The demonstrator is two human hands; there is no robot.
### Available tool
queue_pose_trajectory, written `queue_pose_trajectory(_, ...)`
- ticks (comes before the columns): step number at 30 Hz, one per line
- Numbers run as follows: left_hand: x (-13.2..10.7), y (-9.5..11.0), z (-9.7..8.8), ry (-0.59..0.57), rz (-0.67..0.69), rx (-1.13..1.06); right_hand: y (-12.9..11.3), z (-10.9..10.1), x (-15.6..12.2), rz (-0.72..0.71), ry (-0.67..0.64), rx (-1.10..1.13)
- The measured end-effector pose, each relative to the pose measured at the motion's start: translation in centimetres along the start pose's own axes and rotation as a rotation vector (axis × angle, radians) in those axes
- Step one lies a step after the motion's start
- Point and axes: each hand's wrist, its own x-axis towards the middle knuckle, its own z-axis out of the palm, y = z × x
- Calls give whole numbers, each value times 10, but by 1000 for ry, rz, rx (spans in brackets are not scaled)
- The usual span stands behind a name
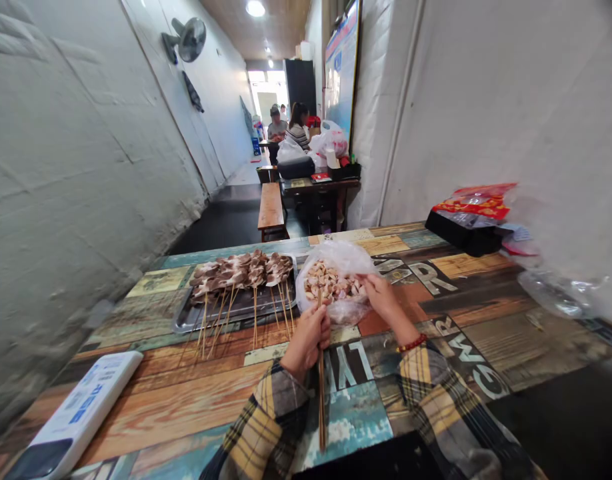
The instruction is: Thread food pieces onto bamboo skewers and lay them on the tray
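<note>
My left hand (pixel 307 339) is closed around a bundle of thin wooden skewers (pixel 321 400), whose upper ends reach over a clear plastic bag (pixel 331 250). Inside the bag lie many small pale pieces of meat (pixel 326 279). At the bag's right side is my right hand (pixel 385 301), fingers bent together at the meat and the rim; what they pinch is hidden. To the left, a metal tray (pixel 186 321) bears skewered dark and whitish meat (pixel 231 273), the bare sticks jutting over its near edge.
A long white box (pixel 81 413) lies at the table's left. On the right are a black box with red packaging (pixel 466 230) and a clear plastic wrapper (pixel 561 293). Beyond stand a bench (pixel 271 205), a loaded second table (pixel 316 189) and seated people (pixel 299 127). Walls flank both sides.
</note>
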Motion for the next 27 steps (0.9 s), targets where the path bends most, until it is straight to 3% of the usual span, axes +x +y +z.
queue_pose_trajectory(4, 2, -1, -2, 2, -28, 52, 11, -14, 0, 45, 42, -81)
queue_pose_trajectory(8, 3, 1, -4, -4, -45, 67, -4, -10, -3, -44, 78, -78)
queue_pose_trajectory(12, 0, 3, -3, -11, -60, 73, -18, 6, -2, -248, 8, -75)
queue_pose_trajectory(17, -6, 5, 0, -60, -38, 35, -18, 27, 8, -243, -57, -183)
queue_pose_trajectory(22, -7, 9, -2, -142, 46, -99, -18, 25, 10, -297, -167, -9)
queue_pose_trajectory(27, -5, 10, -2, -162, 99, -276, -28, 9, 4, -108, 73, 123)
